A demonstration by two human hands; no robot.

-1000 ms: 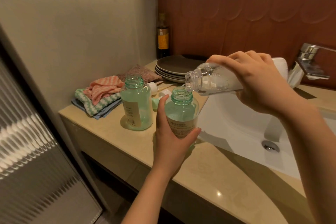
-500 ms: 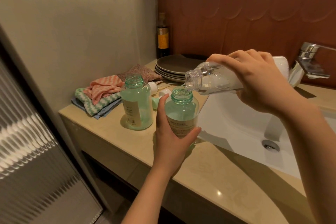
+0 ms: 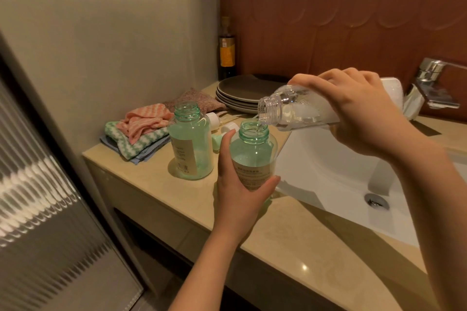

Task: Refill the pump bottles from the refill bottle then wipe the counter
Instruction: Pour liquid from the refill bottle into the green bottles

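We see the clear refill bottle [image 3: 298, 113] tipped almost level, its open mouth just above the neck of a green pump bottle [image 3: 252, 156], with a thin stream running between them. The right hand [image 3: 358, 113] is wrapped over the refill bottle's body from above. The left hand [image 3: 240, 197] is clamped round the lower half of the green bottle, thumb on its left side and fingertips on its right. The two hands are apart, each on its own bottle. This green bottle has no pump on it, and its beige label carries lines of small print that we cannot read. Its base is hidden by the hand, so we cannot tell whether it rests on the counter [image 3: 151, 184].

Just left of it a second pump bottle [image 3: 189, 141] stands upright on the counter, also open, with a beige label and what looks like a barcode at the bottom. Between and behind the two lie pump heads [image 3: 213, 118]. Further left sits a pile of folded cloths [image 3: 141, 131] in pink, green and blue. At the far side are stacked dark plates [image 3: 245, 93] and a dark bottle [image 3: 227, 53] with a yellow label, its writing too small to make out. To the right lie the white sink [image 3: 328, 177] and the chrome tap [image 3: 434, 83].
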